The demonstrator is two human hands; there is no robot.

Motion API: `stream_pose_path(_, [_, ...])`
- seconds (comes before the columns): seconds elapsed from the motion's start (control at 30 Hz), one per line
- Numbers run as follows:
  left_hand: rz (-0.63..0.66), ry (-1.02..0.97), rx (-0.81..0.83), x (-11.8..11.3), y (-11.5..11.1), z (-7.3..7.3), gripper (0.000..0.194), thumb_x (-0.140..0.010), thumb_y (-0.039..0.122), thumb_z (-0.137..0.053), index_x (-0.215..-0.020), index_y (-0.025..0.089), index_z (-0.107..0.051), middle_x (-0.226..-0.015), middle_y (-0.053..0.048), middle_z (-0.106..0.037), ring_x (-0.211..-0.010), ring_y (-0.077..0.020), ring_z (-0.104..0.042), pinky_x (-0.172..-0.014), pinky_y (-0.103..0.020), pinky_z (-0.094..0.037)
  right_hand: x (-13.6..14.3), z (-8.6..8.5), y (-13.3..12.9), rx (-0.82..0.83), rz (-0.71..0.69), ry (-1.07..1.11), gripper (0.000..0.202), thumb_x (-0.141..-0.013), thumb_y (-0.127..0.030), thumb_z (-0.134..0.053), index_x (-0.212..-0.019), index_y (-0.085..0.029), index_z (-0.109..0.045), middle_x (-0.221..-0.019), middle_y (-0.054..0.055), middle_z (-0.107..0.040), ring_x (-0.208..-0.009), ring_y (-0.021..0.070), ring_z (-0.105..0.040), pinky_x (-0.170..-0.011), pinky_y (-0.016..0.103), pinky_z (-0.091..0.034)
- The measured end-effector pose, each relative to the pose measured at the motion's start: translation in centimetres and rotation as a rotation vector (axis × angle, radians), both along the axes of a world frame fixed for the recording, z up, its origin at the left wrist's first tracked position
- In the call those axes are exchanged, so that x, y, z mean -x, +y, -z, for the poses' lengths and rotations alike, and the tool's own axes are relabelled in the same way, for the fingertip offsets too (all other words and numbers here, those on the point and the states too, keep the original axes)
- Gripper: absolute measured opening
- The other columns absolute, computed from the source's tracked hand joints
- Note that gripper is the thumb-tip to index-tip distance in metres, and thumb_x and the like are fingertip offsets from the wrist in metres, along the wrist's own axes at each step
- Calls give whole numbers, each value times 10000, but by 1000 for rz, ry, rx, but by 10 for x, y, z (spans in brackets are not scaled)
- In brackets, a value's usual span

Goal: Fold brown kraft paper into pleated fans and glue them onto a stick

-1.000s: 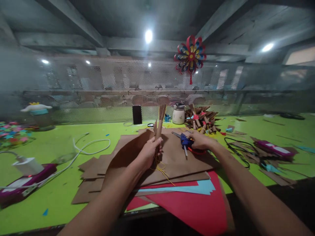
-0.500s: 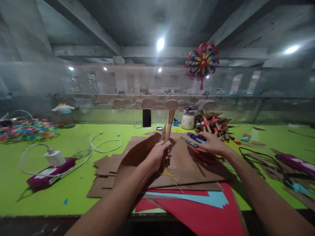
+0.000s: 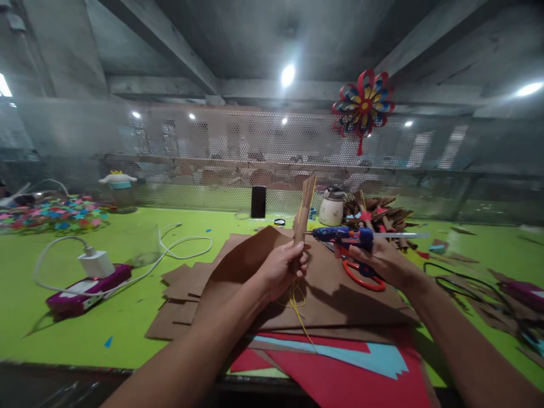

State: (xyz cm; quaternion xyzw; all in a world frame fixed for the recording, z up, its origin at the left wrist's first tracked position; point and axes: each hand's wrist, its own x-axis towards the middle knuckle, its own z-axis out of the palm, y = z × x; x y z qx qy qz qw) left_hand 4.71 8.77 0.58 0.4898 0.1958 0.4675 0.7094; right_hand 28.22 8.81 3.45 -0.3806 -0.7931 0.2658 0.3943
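My left hand is closed around a rolled brown paper piece with a fringed top, held upright over brown paper sheets. Yellow string hangs below that hand. A blue glue gun is gripped in my right hand, its nozzle at the side of the roll; whether it touches, I cannot tell. Red-handled scissors lie on the brown sheets beneath the glue gun, partly hidden by it. Red paper and light blue paper stick out under the brown sheets.
Purple power strip with a white plug and cable stands at left, beside a clear cup. Behind are a black phone, a lidded jar and a pile of brown paper pieces. Colourful paper stars lie far left.
My right hand has raised the glue gun from beside the scissors and brought its nozzle to the roll. The roll now leans slightly more to the right. The view has shifted a little.
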Motion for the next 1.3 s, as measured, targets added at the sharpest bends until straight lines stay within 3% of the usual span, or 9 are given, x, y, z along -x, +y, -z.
stream_pose_path(0.23, [9,-12,2,-1,-1,1,243,-791,347,-583,-893,133,-529,-635,28,-415,-528,-54,-407,-468,-174,-280,1,1,2,-37,-20,11,386,-765,-533,-542,-824,-181,-689,-628,39,-587,-624,176,-535,-563,257,-425])
stream_pose_path(0.63, [9,-16,35,-2,-2,-1,207,-799,316,-569,-872,131,-515,-614,30,-414,-501,-52,-405,-463,-180,-267,5,2,1,-64,3,-25,385,-799,-526,-505,-780,-176,-663,-750,49,-605,-640,155,-521,-568,248,-406])
stream_pose_path(0.83, [16,-17,47,-2,-2,-2,203,-789,317,-577,-857,136,-513,-603,33,-401,-491,-54,-397,-452,-181,-259,9,0,0,-136,23,-43,388,-799,-517,-508,-678,-173,-639,-694,45,-590,-624,150,-522,-561,247,-411])
stream_pose_path(1.3, [31,-35,55,-2,-3,-2,164,-836,294,-506,-858,131,-510,-612,26,-393,-497,-52,-390,-448,-173,-252,11,-1,-1,-161,42,-40,366,-798,-504,-516,-675,-175,-621,-676,33,-548,-613,141,-493,-555,244,-394])
